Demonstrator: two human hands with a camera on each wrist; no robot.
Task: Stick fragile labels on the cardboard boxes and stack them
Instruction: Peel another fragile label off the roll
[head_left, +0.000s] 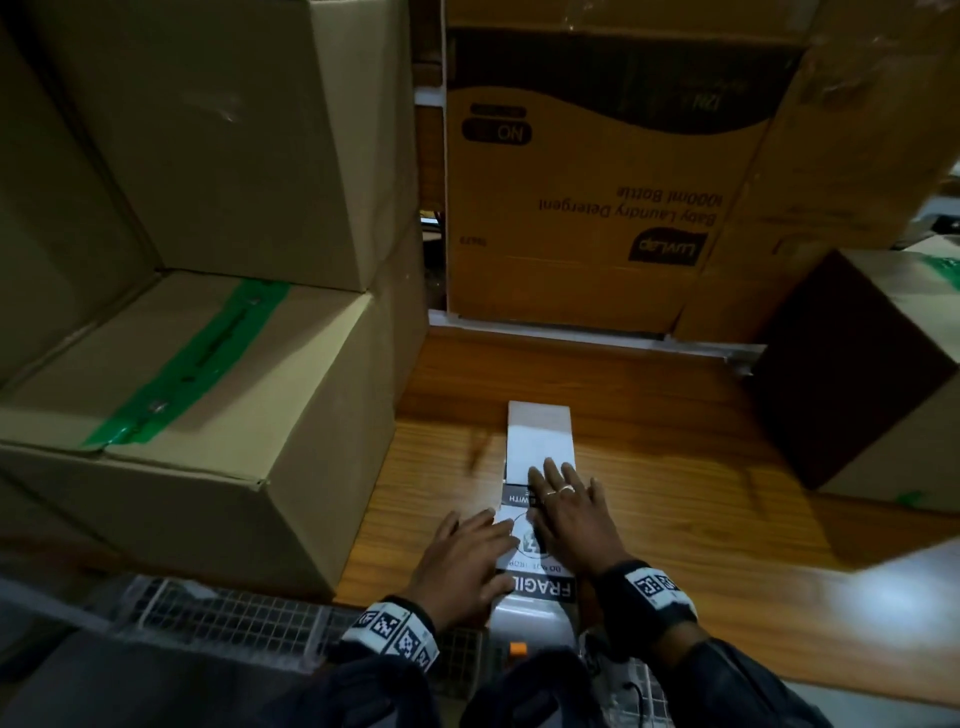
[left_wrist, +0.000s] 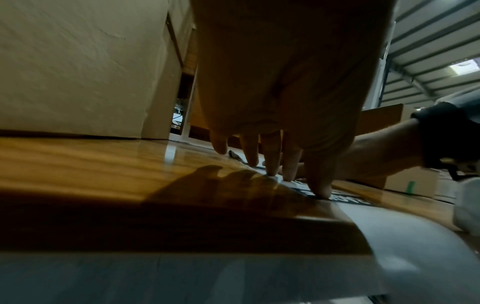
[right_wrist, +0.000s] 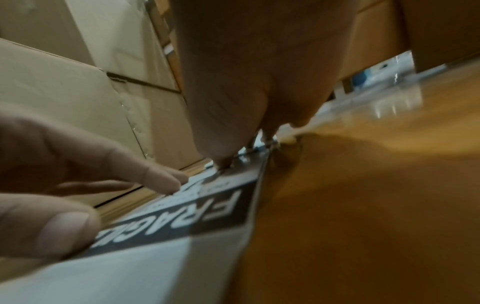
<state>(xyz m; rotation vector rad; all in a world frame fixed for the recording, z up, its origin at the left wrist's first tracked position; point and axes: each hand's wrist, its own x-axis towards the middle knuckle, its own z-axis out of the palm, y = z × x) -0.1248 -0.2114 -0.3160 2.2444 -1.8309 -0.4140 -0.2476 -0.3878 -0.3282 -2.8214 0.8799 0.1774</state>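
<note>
A long strip of fragile labels (head_left: 540, 441) lies flat on the wooden table (head_left: 649, 467), running from the table's near edge away from me; black "FRAGILE" print shows on it (right_wrist: 218, 209). My left hand (head_left: 467, 556) lies on the strip's left side with straight fingers, fingertips (left_wrist: 322, 189) touching the label. My right hand (head_left: 566, 514) presses flat on the strip just beyond, a ring on one finger. A cardboard box with green tape (head_left: 197, 415) stands at the left, another plain box (head_left: 223, 130) stacked on it.
A printed detergent carton (head_left: 587, 197) stands at the back of the table. A dark-sided box with green tape (head_left: 862, 374) sits at the right. A wire mesh surface (head_left: 223, 618) lies below the table's near edge at the left.
</note>
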